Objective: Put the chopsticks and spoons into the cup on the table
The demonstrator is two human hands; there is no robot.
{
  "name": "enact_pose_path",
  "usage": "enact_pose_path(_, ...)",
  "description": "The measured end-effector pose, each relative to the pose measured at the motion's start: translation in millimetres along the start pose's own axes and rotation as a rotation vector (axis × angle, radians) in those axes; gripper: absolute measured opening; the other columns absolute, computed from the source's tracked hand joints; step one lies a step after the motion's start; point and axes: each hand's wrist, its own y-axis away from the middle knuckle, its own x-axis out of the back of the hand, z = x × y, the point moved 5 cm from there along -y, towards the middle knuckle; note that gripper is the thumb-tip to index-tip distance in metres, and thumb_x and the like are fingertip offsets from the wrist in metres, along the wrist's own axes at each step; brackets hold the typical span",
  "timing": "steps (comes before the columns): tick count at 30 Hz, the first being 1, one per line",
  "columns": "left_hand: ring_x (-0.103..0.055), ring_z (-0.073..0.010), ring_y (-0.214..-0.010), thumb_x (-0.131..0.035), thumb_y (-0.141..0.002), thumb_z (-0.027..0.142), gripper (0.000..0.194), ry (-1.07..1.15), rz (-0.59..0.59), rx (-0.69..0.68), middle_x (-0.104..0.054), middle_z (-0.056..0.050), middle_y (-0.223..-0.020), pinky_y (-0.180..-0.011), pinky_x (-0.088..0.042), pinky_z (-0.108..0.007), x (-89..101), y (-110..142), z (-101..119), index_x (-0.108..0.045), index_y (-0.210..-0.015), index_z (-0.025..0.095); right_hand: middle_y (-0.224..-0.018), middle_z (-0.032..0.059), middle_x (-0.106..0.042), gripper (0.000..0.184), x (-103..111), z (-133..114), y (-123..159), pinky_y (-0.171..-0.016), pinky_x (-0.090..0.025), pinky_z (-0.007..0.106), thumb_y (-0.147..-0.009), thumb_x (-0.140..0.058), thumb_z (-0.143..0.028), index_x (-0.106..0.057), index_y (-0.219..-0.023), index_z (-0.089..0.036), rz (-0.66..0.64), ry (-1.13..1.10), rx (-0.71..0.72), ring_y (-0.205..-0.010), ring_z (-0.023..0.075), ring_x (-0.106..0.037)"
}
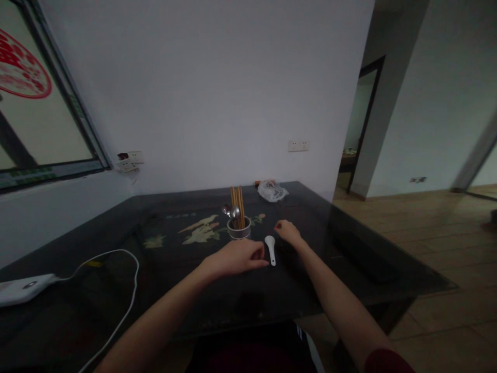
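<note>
A white ceramic spoon [271, 247] lies on the dark glass table [174, 290], handle toward me. My left hand [236, 257] rests on the table just left of it, fingers curled with their tips close to the spoon's handle. My right hand [288, 231] lies just right of the spoon's bowl, fingers loosely curled, nothing visible in it. Behind the spoon stands a small round metal holder [239, 228] with wooden chopsticks [237, 203] and metal spoons [231, 211] upright in it.
A crumpled plastic bag [272, 190] sits at the table's far edge by the wall. At the left, a white device [23, 288] lies with a white cable [128, 280] looping over the tabletop. Wooden floor and a doorway are to the right.
</note>
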Motion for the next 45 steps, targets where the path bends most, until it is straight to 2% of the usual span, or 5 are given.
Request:
enact_pose_path(8, -0.064, -0.0242, -0.088, -0.051, -0.082, 0.047, 0.029, -0.137, -0.075, 0.073, -0.067, -0.007, -0.097, -0.07, -0.048, -0.03, -33.3, -91.9, -2.3, -0.06, -0.092, 0.021, -0.101, 0.0118, -0.07, 0.023, 4.4, 0.8, 3.2, -0.075, -0.046, 0.03, -0.078, -0.058, -0.031, -0.069, -0.095, -0.021, -0.03, 0.014, -0.039, -0.097, 0.0251, -0.065)
enact_pose_path(12, -0.061, -0.0277, -0.102, -0.053, -0.081, 0.041, 0.036, -0.17, 0.064, 0.208, -0.062, -0.012, -0.111, -0.079, -0.049, -0.034, -51.2, -115.2, -24.5, -0.052, -0.108, 0.018, -0.103, 0.0123, -0.069, 0.023, 4.5, 1.6, 4.4, -0.076, -0.046, 0.03, -0.079, -0.057, -0.031, -0.07, -0.095, -0.021, -0.034, 0.012, -0.047, -0.098, 0.0253, -0.064)
enact_pose_path(19, -0.06, -0.0288, -0.104, -0.051, -0.082, 0.038, 0.042, -0.175, 0.173, 0.359, -0.053, -0.016, -0.117, -0.082, -0.049, -0.036, -64.0, -112.2, -33.5, -0.043, -0.115, 0.014, -0.103, 0.0113, -0.07, 0.024, 4.0, 0.8, 5.8, -0.078, -0.046, 0.027, -0.079, -0.059, -0.034, -0.07, -0.096, -0.021, -0.05, 0.018, -0.043, -0.099, 0.0226, -0.064)
enact_pose_path(29, -0.059, -0.028, -0.105, -0.044, -0.086, 0.028, 0.031, -0.173, 0.152, 0.342, -0.052, -0.017, -0.116, -0.082, -0.048, -0.036, -77.2, -117.6, -40.7, -0.041, -0.113, 0.014, -0.101, 0.0102, -0.07, 0.022, 4.0, -0.9, 5.7, -0.077, -0.046, 0.026, -0.08, -0.058, -0.033, -0.07, -0.095, -0.022, -0.058, 0.05, -0.025, -0.098, 0.0216, -0.065)
enact_pose_path(45, -0.063, -0.0296, -0.1, -0.047, -0.084, 0.018, 0.036, -0.28, 0.143, 0.33, -0.061, -0.02, -0.107, -0.08, -0.05, -0.037, -56.5, -108.7, -29.1, -0.04, -0.118, 0.01, -0.103, 0.0111, -0.07, 0.024, 6.2, -2.5, 7.9, -0.078, -0.046, 0.028, -0.079, -0.059, -0.033, -0.07, -0.097, -0.021, -0.059, 0.032, -0.029, -0.1, 0.0221, -0.063)
